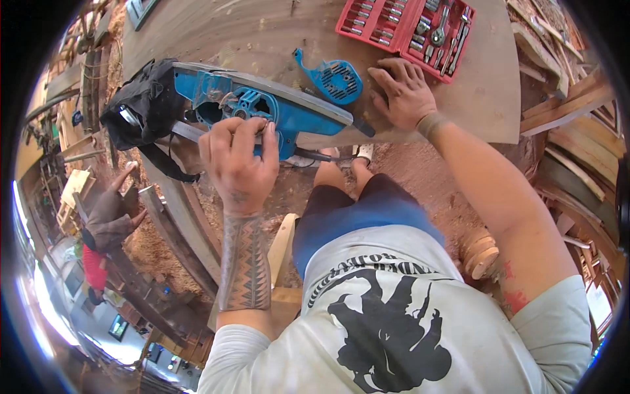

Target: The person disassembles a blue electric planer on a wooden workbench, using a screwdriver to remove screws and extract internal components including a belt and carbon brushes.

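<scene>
Left grip (239,164): thumb and fingertips drawn close together; whether they have closed on a small part cannot be told. Directly beneath, the blue power planer (308,120) lies on its side on the surface (275,39), opened housing upward. Keep the pinch square to the housing; brace the body. The long axis runs left to right, slanting slightly nearer the wearer; the tapered end points right. Farther right: vented blue cover (336,82), right grip (405,95) spread flat and unloaded, red socket-set case (400,36).

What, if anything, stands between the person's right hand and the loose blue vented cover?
Nothing visible does: the right hand rests on the tabletop just beside the cover. The left hand is at the blue power tool, off that path.
</scene>
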